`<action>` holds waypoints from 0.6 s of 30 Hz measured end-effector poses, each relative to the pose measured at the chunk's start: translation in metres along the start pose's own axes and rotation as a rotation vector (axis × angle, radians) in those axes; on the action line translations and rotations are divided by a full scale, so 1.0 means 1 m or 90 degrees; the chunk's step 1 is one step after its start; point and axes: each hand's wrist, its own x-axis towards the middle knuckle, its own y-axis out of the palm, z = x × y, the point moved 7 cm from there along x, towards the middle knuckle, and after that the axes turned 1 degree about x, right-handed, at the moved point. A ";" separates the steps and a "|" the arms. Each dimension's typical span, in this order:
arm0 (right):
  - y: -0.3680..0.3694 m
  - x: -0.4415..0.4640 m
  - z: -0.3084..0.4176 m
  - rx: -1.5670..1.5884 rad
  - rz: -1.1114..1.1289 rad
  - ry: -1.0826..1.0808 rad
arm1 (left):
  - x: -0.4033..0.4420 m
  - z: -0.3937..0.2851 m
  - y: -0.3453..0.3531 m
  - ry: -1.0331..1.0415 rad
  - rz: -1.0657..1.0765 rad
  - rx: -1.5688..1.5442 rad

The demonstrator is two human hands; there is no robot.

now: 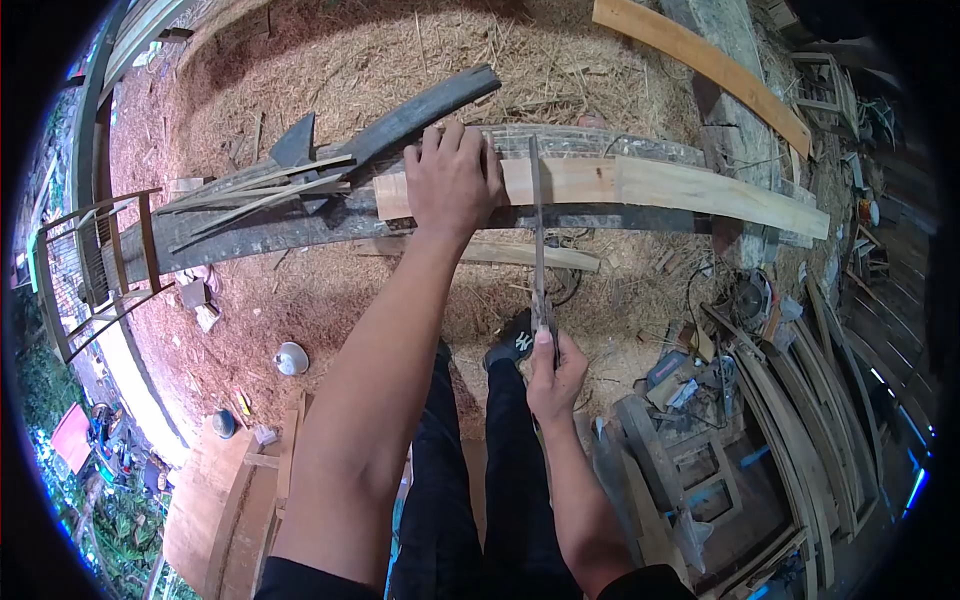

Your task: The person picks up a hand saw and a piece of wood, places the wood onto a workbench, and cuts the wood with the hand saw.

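A pale wooden board (690, 188) lies across a dark, weathered beam (330, 222). My left hand (452, 185) presses on the board near its left end, its fingers bent over the far edge. My right hand (553, 375) is closed round the near end of a long, narrow saw (540, 225). The saw's blade crosses the board just right of my left hand, pointing away from me. Whether the blade has cut into the wood cannot be made out.
Thin wood strips (250, 195) and a dark plank (420, 115) lie at the left of the beam. An orange-brown board (705, 65) is at the upper right. Curved boards (790, 430) and tools are at the lower right. A white cup-like object (291, 359) stands on the sawdust.
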 end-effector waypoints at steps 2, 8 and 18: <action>-0.003 -0.001 -0.007 0.001 0.003 0.008 | 0.000 0.000 0.000 0.003 -0.010 0.001; 0.000 -0.001 0.002 0.003 -0.007 -0.020 | 0.001 0.000 -0.001 -0.006 0.007 0.002; 0.003 0.007 0.009 -0.012 -0.006 -0.024 | 0.000 -0.001 -0.002 -0.004 -0.003 -0.002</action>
